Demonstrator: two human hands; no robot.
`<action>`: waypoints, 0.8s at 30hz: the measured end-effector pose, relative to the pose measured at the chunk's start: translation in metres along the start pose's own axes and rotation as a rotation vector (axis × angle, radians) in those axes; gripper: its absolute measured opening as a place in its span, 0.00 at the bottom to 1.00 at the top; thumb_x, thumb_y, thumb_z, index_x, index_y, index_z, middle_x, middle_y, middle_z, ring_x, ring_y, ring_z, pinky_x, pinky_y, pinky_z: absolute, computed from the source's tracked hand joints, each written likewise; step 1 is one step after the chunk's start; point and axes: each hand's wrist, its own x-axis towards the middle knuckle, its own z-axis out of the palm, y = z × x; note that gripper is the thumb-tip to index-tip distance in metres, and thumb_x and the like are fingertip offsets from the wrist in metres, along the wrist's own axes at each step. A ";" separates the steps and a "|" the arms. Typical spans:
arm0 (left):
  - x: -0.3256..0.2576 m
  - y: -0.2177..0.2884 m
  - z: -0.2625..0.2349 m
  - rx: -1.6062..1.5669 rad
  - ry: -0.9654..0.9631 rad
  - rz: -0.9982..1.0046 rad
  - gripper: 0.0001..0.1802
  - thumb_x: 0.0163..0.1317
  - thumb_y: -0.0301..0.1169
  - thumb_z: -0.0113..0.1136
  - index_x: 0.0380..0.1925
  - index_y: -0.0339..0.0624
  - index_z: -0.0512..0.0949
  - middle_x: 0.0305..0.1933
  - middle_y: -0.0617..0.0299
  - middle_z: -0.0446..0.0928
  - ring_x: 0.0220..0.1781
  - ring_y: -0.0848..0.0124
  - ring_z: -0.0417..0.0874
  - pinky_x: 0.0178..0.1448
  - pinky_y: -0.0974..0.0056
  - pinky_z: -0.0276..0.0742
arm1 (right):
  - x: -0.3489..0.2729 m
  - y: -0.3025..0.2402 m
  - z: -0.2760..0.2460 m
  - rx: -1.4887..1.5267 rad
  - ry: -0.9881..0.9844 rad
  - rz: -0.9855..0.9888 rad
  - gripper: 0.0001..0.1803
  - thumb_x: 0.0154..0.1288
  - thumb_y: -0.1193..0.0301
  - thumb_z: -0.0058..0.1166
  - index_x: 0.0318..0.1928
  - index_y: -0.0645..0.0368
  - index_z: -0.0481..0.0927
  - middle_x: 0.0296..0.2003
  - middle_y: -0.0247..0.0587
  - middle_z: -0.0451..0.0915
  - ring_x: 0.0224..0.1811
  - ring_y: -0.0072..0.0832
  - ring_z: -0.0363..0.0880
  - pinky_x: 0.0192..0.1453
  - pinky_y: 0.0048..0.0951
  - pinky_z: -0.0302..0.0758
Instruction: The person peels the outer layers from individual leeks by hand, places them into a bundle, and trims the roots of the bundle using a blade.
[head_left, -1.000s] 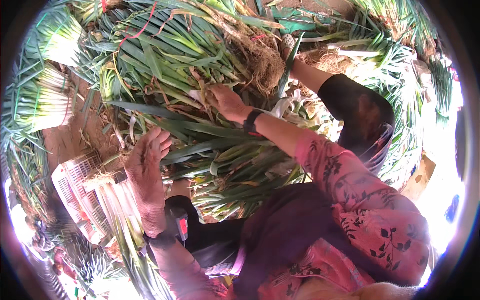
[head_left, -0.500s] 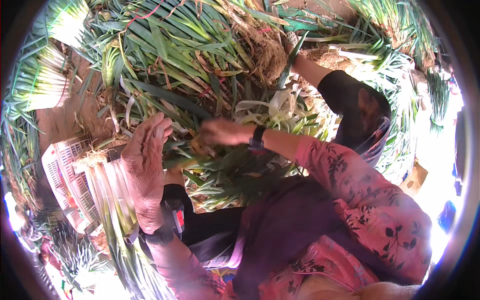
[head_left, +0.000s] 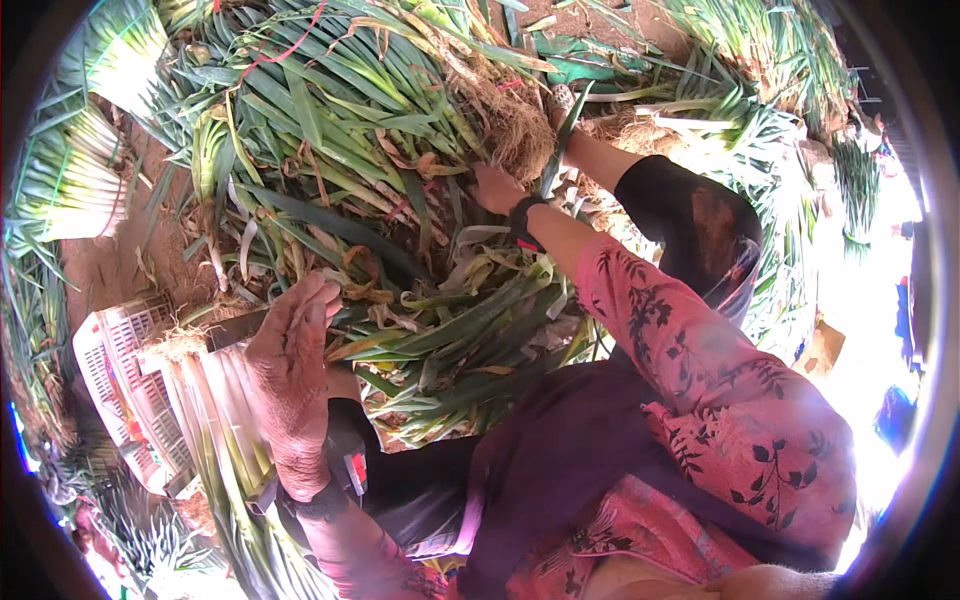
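My left hand (head_left: 290,380) is upright beside a bunch of trimmed green onions (head_left: 205,410). Its fingers are stretched out, and I see nothing gripped in them. The bunch's white, rooted ends point away from me. My right hand (head_left: 498,190) reaches to the large pile of green onions (head_left: 370,110), touching it near the tangled roots (head_left: 520,130). The fingertips there are hidden, so whether they grip a stalk is unclear. Between my hands and my lap lies a heap of stripped leaves (head_left: 470,340).
A pale plastic crate (head_left: 125,385) stands left of the trimmed bunch. Tied bundles of green onions (head_left: 75,180) lie at the far left, with more green onions (head_left: 770,60) at the far right. My bent right leg (head_left: 690,200) is beside my right arm.
My right hand has moved away from me and rightward, from above the stripped leaves to the large pile's rooted edge. My left hand keeps nearly the same pose. The whole view has shifted slightly.
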 end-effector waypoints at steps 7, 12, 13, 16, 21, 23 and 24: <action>0.012 -0.004 0.013 -0.033 -0.070 -0.028 0.17 0.71 0.30 0.49 0.53 0.28 0.73 0.46 0.50 0.80 0.49 0.66 0.82 0.56 0.64 0.77 | 0.011 -0.052 -0.028 0.362 -0.385 0.021 0.35 0.57 0.49 0.61 0.48 0.71 0.73 0.38 0.58 0.79 0.42 0.46 0.80 0.44 0.41 0.77; 0.015 -0.014 0.011 0.129 -0.113 -0.035 0.18 0.71 0.33 0.51 0.53 0.29 0.74 0.46 0.50 0.80 0.49 0.66 0.82 0.57 0.64 0.77 | -0.039 -0.149 -0.084 1.518 -0.490 0.064 0.23 0.61 0.59 0.62 0.39 0.72 0.77 0.35 0.50 0.80 0.36 0.31 0.81 0.32 0.33 0.75; 0.019 -0.015 0.014 0.152 -0.124 -0.019 0.19 0.71 0.34 0.51 0.53 0.29 0.74 0.46 0.50 0.80 0.49 0.66 0.82 0.57 0.64 0.77 | -0.040 -0.138 -0.074 1.520 -0.477 0.056 0.23 0.61 0.59 0.62 0.39 0.72 0.77 0.35 0.50 0.80 0.36 0.31 0.81 0.32 0.33 0.75; 0.030 -0.025 0.010 0.159 -0.129 -0.025 0.22 0.71 0.38 0.51 0.53 0.29 0.73 0.46 0.49 0.81 0.47 0.66 0.82 0.54 0.64 0.78 | -0.050 -0.123 -0.044 0.942 -0.623 0.205 0.16 0.68 0.66 0.53 0.42 0.71 0.73 0.25 0.38 0.77 0.19 0.26 0.73 0.21 0.29 0.70; 0.034 -0.039 0.003 0.031 0.044 -0.035 0.20 0.69 0.37 0.54 0.52 0.30 0.75 0.46 0.50 0.81 0.45 0.67 0.83 0.50 0.65 0.80 | -0.118 -0.191 -0.104 1.090 -0.376 0.225 0.14 0.71 0.67 0.49 0.46 0.66 0.68 0.23 0.32 0.72 0.17 0.16 0.69 0.15 0.20 0.68; 0.041 -0.041 0.000 -0.007 0.060 -0.042 0.19 0.69 0.35 0.55 0.51 0.31 0.76 0.46 0.51 0.81 0.45 0.67 0.84 0.50 0.66 0.80 | -0.142 -0.194 -0.104 1.048 -0.271 0.076 0.10 0.70 0.72 0.49 0.44 0.65 0.67 0.22 0.30 0.71 0.18 0.16 0.68 0.16 0.22 0.67; 0.042 -0.041 0.000 -0.082 0.107 -0.019 0.18 0.68 0.34 0.56 0.51 0.32 0.76 0.44 0.53 0.81 0.43 0.68 0.84 0.48 0.67 0.80 | -0.153 -0.192 -0.098 1.041 -0.270 0.068 0.10 0.70 0.72 0.49 0.44 0.65 0.67 0.22 0.30 0.71 0.18 0.16 0.68 0.16 0.22 0.67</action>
